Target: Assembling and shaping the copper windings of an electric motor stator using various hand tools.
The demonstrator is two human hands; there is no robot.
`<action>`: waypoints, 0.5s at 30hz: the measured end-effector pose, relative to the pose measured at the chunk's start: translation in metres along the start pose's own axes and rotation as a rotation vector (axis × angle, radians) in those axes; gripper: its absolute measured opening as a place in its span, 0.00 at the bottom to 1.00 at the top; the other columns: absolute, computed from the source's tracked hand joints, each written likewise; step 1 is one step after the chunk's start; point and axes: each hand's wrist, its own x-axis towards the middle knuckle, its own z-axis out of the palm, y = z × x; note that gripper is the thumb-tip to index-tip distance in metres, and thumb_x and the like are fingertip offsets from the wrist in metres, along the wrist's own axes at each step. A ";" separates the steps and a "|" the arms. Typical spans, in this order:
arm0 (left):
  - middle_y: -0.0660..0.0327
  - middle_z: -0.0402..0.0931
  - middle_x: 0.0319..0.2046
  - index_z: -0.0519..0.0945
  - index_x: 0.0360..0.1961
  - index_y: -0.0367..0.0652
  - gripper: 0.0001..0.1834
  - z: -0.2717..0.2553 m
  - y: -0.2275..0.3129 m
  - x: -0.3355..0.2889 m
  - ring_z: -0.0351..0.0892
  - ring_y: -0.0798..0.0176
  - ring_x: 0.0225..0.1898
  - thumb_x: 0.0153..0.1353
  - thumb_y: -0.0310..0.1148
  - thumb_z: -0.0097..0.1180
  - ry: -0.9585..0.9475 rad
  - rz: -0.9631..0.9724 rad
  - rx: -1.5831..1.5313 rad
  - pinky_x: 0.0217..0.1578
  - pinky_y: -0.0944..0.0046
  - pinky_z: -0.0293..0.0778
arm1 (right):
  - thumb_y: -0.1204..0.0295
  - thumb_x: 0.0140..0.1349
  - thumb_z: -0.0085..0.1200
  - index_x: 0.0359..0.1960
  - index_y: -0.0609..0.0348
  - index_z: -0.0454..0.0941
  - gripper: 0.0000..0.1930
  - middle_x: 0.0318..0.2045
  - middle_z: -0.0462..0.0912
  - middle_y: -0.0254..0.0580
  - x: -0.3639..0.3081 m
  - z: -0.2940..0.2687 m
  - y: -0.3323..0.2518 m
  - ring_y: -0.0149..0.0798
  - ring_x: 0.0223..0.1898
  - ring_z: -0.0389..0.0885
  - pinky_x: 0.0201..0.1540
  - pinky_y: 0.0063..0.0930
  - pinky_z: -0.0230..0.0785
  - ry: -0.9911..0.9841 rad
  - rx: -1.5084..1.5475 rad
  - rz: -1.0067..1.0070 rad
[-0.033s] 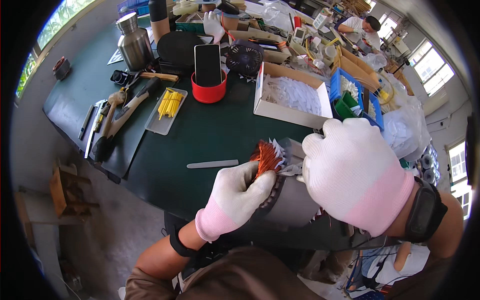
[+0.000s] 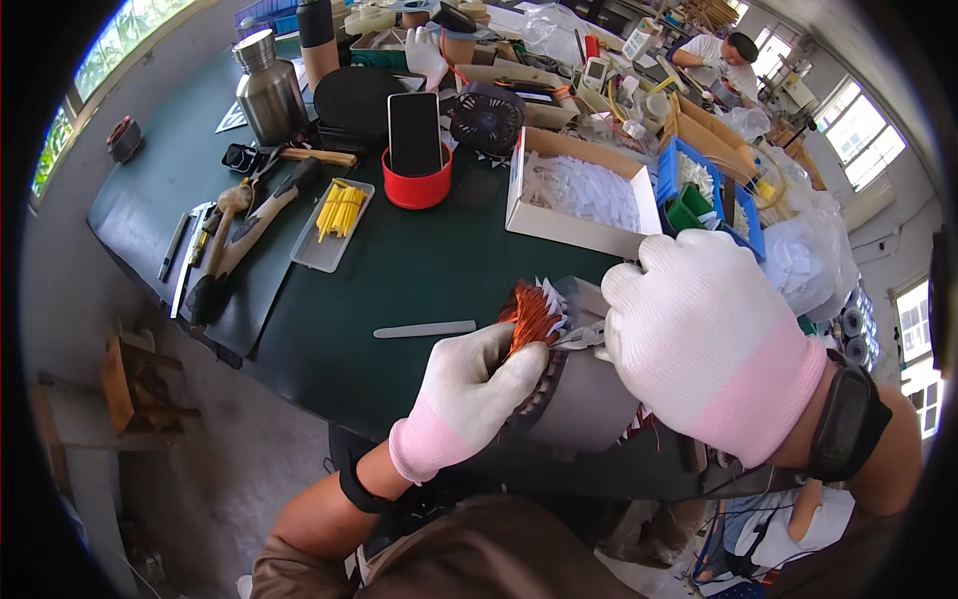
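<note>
On the dark green table near me lies a grey cylindrical motor stator (image 2: 591, 399) with a bundle of orange-brown copper winding wire (image 2: 532, 315) at its left end. White pointed insulation slips stick up beside the wire. My left hand (image 2: 471, 387), in a white and pink glove, is closed with thumb and fingers on the copper wire. My gloved right hand (image 2: 704, 339) is closed around pliers (image 2: 581, 338). Their metal jaws show at the stator's end, close to my left thumb; the handles are hidden in the fist. A flat grey strip (image 2: 424, 328) lies left of the wire.
A white box of pale slips (image 2: 584, 190) and blue bins (image 2: 738, 235) stand beyond the stator. Farther left are a phone (image 2: 414, 135) in a red holder, a tray of yellow tubes (image 2: 334, 225), a mallet (image 2: 232, 205) and a steel bottle (image 2: 269, 90). A person (image 2: 723, 65) works at the far right.
My right hand has shifted very slightly, and the pliers' jaws show more plainly beside the wire. My left hand stays on the copper wire.
</note>
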 end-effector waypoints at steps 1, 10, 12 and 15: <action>0.68 0.75 0.23 0.82 0.37 0.34 0.14 0.000 -0.002 -0.002 0.67 0.78 0.23 0.74 0.36 0.56 0.000 -0.007 -0.084 0.25 0.69 0.67 | 0.66 0.52 0.64 0.25 0.56 0.84 0.07 0.31 0.78 0.38 -0.004 -0.001 0.003 0.42 0.38 0.80 0.38 0.38 0.72 0.026 0.008 0.001; 0.66 0.76 0.30 0.78 0.48 0.31 0.14 -0.013 -0.008 -0.022 0.70 0.77 0.29 0.76 0.34 0.50 -0.081 0.098 0.052 0.31 0.72 0.69 | 0.63 0.43 0.74 0.21 0.60 0.77 0.17 0.32 0.78 0.43 -0.096 0.018 0.007 0.45 0.35 0.77 0.38 0.40 0.71 0.208 0.225 0.340; 0.64 0.77 0.37 0.77 0.55 0.29 0.17 -0.004 0.003 -0.025 0.71 0.76 0.37 0.74 0.32 0.50 -0.042 0.075 0.051 0.40 0.72 0.71 | 0.65 0.43 0.73 0.21 0.60 0.78 0.15 0.29 0.76 0.41 -0.112 0.030 0.005 0.45 0.34 0.76 0.36 0.40 0.70 0.264 0.215 0.375; 0.61 0.79 0.43 0.75 0.60 0.28 0.20 -0.006 0.005 -0.025 0.72 0.74 0.41 0.75 0.33 0.50 -0.046 0.115 0.178 0.46 0.70 0.73 | 0.67 0.45 0.70 0.23 0.59 0.81 0.11 0.28 0.74 0.38 -0.125 0.037 -0.001 0.44 0.33 0.75 0.35 0.41 0.68 0.244 0.221 0.363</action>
